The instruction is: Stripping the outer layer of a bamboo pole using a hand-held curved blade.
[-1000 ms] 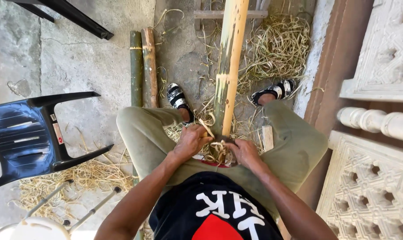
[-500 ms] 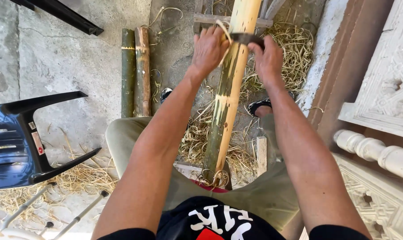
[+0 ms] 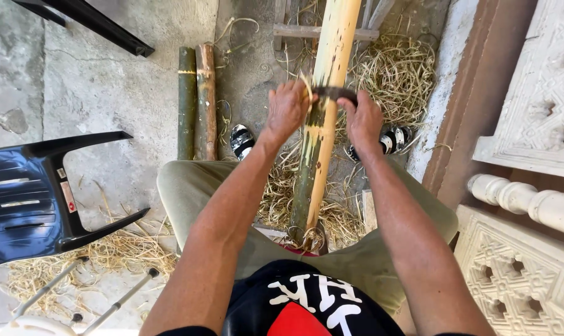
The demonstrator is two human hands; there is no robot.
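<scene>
Gripping blade (image 3: 335, 94) across bamboo pole (image 3: 324, 118)

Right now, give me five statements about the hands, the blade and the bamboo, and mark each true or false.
1. Both hands, left and right, grip a dark blade laid across the pole. True.
2. The pole lies flat on the floor to the left. False: it slants up between the knees; two short bamboo pieces lie on the floor to the left.
3. Shavings litter the floor by the pole. True.
4. The chair is white. False: it is dark, tipped on its side.
5. The pole is green all over. False: much of it is pale where peeled.
</scene>
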